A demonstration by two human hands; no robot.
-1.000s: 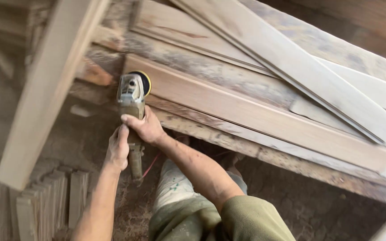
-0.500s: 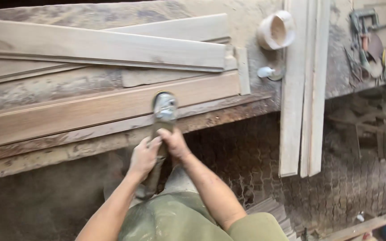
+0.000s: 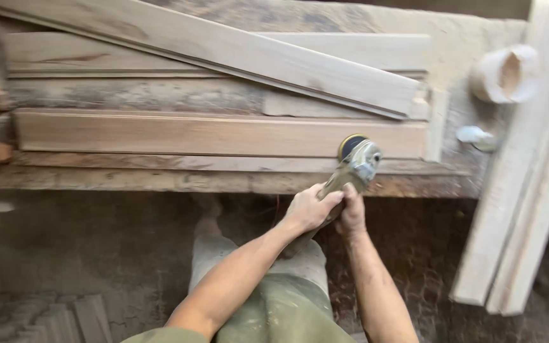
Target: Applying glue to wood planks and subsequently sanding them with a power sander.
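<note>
Nearest the camera: olive trousers (image 3: 274,311), dusted pale, both forearms reaching forward over them.

Left hand (image 3: 309,208) and right hand (image 3: 352,213) sit side by side on the body of a handheld disc sander (image 3: 354,166). Fingers of both are wrapped tight round the tool body, two-handed grip.

Sander head points up and away; its dark pad (image 3: 349,144) sits against the lower edge of the long reddish-brown board (image 3: 217,134), near the board's right end. Whether the pad is spinning I can't tell.

That board lies flat along the front of the desk (image 3: 160,181), which is rough and caked in dust. Board surface left of the sander looks even and clean in colour; judging by that, most of its length looks sanded, with only the short stretch to the right end left. Judgement only, the surface detail is soft.

Behind it: paler planks (image 3: 236,54), one lying diagonally across the others. Far right: a roll of pale tape or similar (image 3: 506,75), a small white object (image 3: 474,134), and two light boards (image 3: 522,190) leaning on the desk edge.
</note>
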